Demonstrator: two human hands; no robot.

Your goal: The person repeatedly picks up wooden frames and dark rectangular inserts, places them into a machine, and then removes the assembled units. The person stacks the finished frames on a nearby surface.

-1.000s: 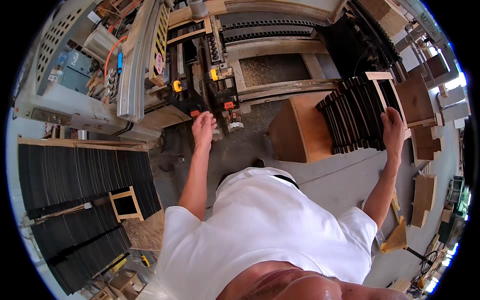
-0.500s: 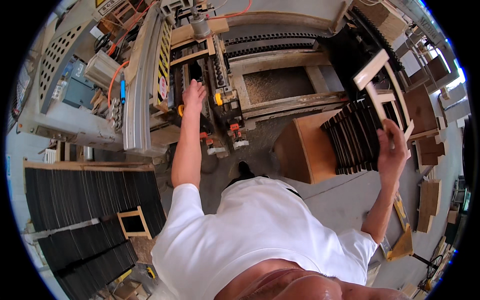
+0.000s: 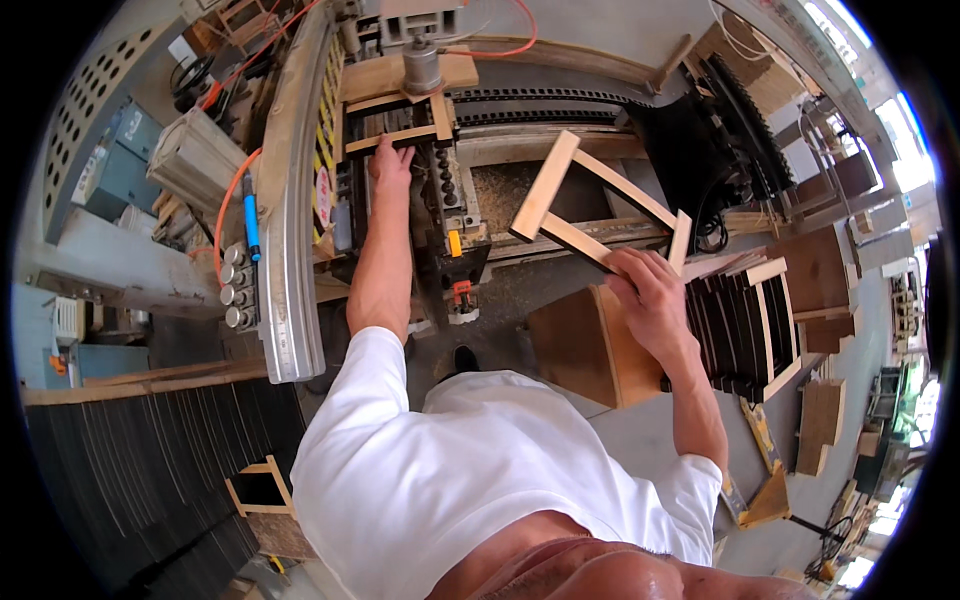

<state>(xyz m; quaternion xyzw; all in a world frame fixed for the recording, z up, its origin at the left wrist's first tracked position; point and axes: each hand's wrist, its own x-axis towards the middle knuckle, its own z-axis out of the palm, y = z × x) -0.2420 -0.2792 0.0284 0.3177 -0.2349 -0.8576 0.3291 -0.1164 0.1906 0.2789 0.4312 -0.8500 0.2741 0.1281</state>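
Head camera, looking down past a white-shirted chest at two bare arms reaching into a woodworking machine. The right hand (image 3: 650, 300) is closed around the near corner of one open rectangular frame of pale wooden slats (image 3: 598, 212), held in the air. From that grip the frame stretches up and to the left, its long axis running on a slant from the hand toward the machine, its far short rail tilted above the sawdust-strewn bed of the grey metal machine (image 3: 520, 190). The left hand (image 3: 390, 160) is extended further forward, fingers curled over a second pale wooden frame piece (image 3: 400, 120) that sits in the dark clamp area of the machine, under a grey metal cylinder (image 3: 422, 68); whether the fingers pinch it or only press on it cannot be told. The held frame lies to the right of that left hand, well apart from it, so the right hand is the nearer one. Just right of the right hand, one row of dark panels (image 3: 735, 330) stands on edge with one more pale frame (image 3: 780, 325) leaning at its end. Just below the right hand is one brown wooden box (image 3: 580, 345). Far down to the left, beside a broad stack of black sheets (image 3: 150, 470), sits one small pale wooden frame (image 3: 258, 485).
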